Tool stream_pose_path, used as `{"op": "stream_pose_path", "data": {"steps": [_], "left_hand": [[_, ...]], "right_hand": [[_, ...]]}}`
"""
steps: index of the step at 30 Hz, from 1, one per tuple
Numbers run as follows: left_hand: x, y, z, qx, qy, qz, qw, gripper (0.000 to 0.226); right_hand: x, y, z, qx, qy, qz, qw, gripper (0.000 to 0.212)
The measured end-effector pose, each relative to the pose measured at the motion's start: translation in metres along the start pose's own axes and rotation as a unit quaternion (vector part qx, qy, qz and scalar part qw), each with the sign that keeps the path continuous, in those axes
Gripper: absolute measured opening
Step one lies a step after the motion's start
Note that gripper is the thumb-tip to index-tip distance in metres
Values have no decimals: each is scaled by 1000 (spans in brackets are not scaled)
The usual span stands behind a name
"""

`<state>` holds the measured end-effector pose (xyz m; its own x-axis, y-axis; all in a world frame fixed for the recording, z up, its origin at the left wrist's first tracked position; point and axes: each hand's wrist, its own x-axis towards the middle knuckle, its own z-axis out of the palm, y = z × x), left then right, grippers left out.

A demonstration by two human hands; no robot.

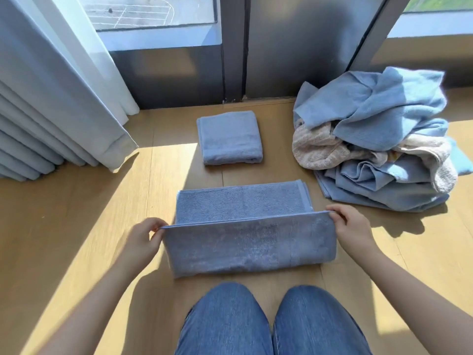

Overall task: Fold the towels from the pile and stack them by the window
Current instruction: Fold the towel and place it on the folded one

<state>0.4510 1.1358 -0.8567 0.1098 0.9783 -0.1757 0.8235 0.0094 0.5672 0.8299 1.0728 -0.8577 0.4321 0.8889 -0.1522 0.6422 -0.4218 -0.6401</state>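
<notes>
The left hand (143,239) pinches the left corner of the half-folded blue towel (245,244). Just beyond this towel lies a folded towel (230,138). The right hand (352,226) pinches the blue towel's right corner. The pile (378,139) sits beyond the blue towel, to the right.

No text, brand or number readable anywhere here. The towel (250,242) I'm holding shows a white speck (311,208) at its far right corner, possibly a care tag, too small to read. Through the window (204,11) only white lines (143,14) painted on the ground outside, no letters.
</notes>
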Motion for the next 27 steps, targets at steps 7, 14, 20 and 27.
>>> {"op": "stream_pose_path", "data": {"steps": [7,14,20,27], "left_hand": [[71,-5,10,-12,24,-59,998,13],[107,-2,23,-34,32,-136,990,20],[123,-3,39,-89,47,-165,981,19],[127,-14,52,-121,52,-190,973,10]], "right_hand": [[76,-19,25,26,6,25,999,24],[117,-20,49,-41,-16,21,999,25],[129,-10,63,-44,-22,38,998,25],[130,-4,68,-53,-31,58,996,28]]}}
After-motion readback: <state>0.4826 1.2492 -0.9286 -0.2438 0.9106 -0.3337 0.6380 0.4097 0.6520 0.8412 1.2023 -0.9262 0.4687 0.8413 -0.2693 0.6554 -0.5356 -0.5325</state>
